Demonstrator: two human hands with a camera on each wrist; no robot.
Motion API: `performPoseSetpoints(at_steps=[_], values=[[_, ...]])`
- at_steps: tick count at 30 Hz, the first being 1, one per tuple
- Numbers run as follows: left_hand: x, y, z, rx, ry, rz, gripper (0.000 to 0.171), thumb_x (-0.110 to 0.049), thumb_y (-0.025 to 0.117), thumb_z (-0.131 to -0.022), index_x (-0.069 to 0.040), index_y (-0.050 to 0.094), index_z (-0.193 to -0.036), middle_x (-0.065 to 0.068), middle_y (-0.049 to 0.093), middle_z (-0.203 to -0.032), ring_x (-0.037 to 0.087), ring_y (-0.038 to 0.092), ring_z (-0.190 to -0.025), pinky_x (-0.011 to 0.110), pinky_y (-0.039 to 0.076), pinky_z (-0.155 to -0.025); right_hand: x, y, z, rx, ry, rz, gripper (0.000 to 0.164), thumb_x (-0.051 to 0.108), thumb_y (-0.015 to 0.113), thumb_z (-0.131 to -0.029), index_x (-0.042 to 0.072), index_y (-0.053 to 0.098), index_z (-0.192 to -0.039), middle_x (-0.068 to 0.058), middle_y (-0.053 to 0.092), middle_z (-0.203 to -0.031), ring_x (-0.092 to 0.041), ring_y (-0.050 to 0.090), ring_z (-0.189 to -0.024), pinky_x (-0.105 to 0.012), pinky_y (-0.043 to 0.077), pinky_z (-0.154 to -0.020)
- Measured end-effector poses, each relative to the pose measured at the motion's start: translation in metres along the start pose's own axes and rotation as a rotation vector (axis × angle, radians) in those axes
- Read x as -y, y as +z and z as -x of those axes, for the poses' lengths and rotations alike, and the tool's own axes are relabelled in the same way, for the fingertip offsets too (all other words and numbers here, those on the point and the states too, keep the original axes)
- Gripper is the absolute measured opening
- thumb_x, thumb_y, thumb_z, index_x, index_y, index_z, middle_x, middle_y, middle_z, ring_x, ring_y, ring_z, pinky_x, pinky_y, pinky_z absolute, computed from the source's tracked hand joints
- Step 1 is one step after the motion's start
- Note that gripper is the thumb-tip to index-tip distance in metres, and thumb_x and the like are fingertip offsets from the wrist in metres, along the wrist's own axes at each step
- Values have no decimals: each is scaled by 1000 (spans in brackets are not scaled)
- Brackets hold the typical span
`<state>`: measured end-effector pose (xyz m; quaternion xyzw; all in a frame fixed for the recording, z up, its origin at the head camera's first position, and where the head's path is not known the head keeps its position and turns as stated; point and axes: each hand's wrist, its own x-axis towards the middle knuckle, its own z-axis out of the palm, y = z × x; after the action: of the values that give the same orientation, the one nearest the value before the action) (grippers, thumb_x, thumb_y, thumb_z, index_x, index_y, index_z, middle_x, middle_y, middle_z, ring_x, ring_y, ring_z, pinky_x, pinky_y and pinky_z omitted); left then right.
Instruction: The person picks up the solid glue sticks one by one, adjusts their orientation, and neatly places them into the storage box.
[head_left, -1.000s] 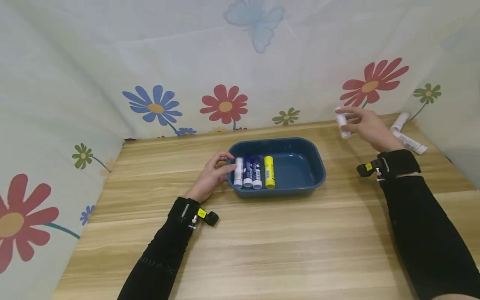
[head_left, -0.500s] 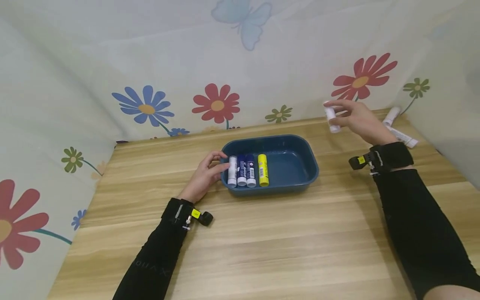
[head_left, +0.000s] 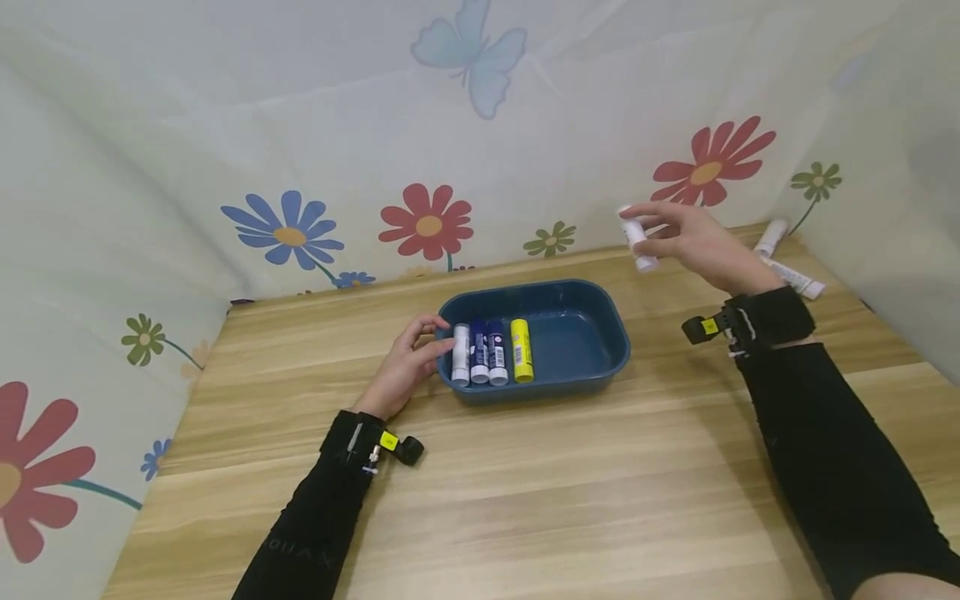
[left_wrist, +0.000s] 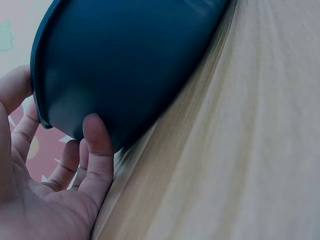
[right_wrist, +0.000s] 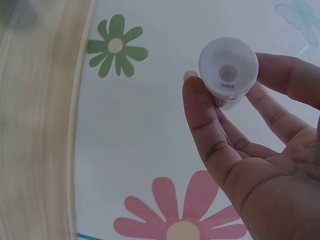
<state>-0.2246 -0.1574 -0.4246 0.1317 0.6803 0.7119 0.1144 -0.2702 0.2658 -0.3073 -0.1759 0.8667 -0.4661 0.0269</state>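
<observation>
Flowered wall (head_left: 315, 133); white tube (head_left: 634, 235), recessed end (right_wrist: 228, 72): right-wrist view only.

A wood-grained table (head_left: 600, 483) meets pale, creased wall sheeting (head_left: 315, 150) printed with colourful flowers (head_left: 428, 225) and a light-blue butterfly (head_left: 478, 62).

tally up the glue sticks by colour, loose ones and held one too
White glue sticks: 4 (1 in the tray, 1 in the right hand, 2 on the table)
Dark blue glue sticks: 2 (both in the tray)
Yellow glue stick: 1 (in the tray)
Total: 7
</observation>
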Motion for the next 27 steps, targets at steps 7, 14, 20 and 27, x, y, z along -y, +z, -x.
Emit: performPoseSetpoints(at_steps=[7,14,20,27], values=[[2,1,1,-2,3,16,39,-27,64,-87,-13,46,-118,12,36,-125,31,45,-109,33,49,-78,10,5,2,17,-30,1,52,22,63,-88,21,43,-136,-13,45,-126,-27,51,-102,-23,49,-73],[2,1,-1,0,1,11,39,-27,63,-88,-13,45,-119,11,36,-126,32,45,-109,33,49,-78,17,6,3,38,-39,18,51,26,63,-88,25,44,-135,-8,46,-124,-24,52,-102,-26,50,-76],[3,1,-3,13,11,14,36,-26,62,-88,-13,45,-118,12,36,-126,32,45,-109,36,49,-79,26,8,6,34,-51,44,49,28,63,-88,28,46,-133,-7,48,-121,-23,53,-100,-26,49,-76],[3,1,-1,-1,2,15,36,-26,63,-88,-14,46,-117,12,37,-126,31,44,-109,35,49,-78,35,14,6,69,-73,32,48,28,63,-88,28,46,-132,-6,49,-120,-22,54,-100,-27,49,-77]])
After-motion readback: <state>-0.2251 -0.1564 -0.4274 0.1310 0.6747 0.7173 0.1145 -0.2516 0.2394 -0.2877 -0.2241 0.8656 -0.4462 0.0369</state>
